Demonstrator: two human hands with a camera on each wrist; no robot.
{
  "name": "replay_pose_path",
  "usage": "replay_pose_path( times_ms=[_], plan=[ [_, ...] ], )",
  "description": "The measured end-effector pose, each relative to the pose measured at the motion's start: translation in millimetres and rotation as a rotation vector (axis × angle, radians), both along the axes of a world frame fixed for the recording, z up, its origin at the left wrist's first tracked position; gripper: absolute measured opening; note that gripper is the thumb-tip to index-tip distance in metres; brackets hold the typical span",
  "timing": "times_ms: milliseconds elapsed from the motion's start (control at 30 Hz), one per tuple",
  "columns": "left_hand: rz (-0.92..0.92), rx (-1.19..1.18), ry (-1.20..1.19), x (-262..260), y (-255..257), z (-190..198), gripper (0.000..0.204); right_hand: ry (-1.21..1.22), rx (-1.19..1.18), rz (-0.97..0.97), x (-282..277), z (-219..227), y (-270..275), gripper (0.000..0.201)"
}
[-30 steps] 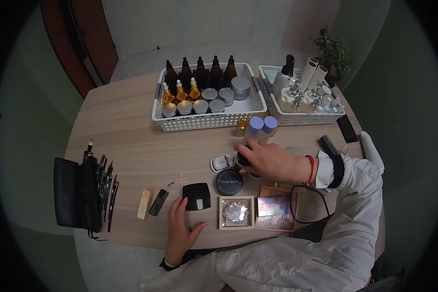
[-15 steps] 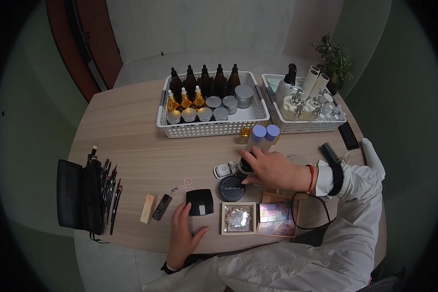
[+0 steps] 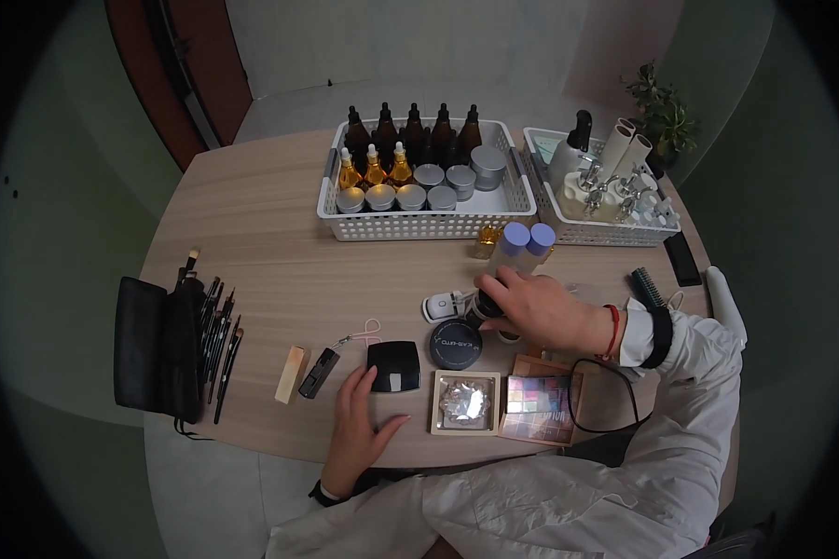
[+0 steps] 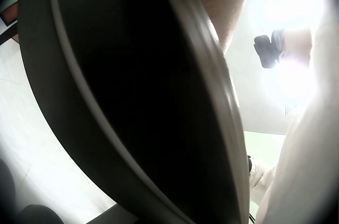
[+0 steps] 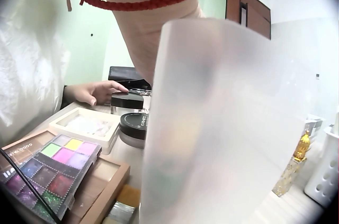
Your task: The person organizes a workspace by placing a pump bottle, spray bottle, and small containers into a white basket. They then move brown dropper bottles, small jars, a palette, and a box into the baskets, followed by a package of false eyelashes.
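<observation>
My right hand point(image 3: 545, 312) comes in over the table and pinches a small dark cylindrical container point(image 3: 482, 306) between thumb and fingers. Its lower part is partly covered by the hand. Just below it lies a round dark powder case point(image 3: 456, 345), also visible in the right wrist view point(image 5: 133, 123). Two frosted bottles with purple caps point(image 3: 515, 235) stand right behind the hand. My left hand point(image 3: 356, 424) rests near the table's front edge, fingers extended, fingertips at the side of a black square compact point(image 3: 393, 366). A white clip-like device point(image 3: 442, 306) lies left of the dark container.
Eyeshadow palettes point(image 3: 539, 408) and a cream square box point(image 3: 464, 403) lie along the front. A brush roll point(image 3: 158, 349) sits left, near a black clipper point(image 3: 320, 374). Behind stand a white basket point(image 3: 429, 226) of bottles and jars and a second basket point(image 3: 606, 233). A black cord point(image 3: 615, 429) loops beside the palettes.
The head view has shifted, so the table sits slightly further right in it. Both hands keep their places, the right on the dark container, the left at the compact.
</observation>
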State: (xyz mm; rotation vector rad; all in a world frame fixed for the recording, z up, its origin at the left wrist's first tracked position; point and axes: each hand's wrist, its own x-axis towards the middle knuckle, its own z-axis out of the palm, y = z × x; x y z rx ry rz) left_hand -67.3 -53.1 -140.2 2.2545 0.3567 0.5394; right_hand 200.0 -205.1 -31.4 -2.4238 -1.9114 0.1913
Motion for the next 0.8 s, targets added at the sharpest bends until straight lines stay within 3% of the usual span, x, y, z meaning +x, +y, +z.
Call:
replay_pose_path(
  times_ms=[700,800],
  plan=[
    [-0.05,-0.001,-0.015,-1.5,0.3,5.1,0.08,0.063,0.067,0.042,-0.3,42.4,4.2,0.05],
    [-0.048,0.049,0.178,-16.5,4.6,32.3,0.08,0.069,0.109,0.118,-4.8,44.4,1.9,0.047]
  ],
)
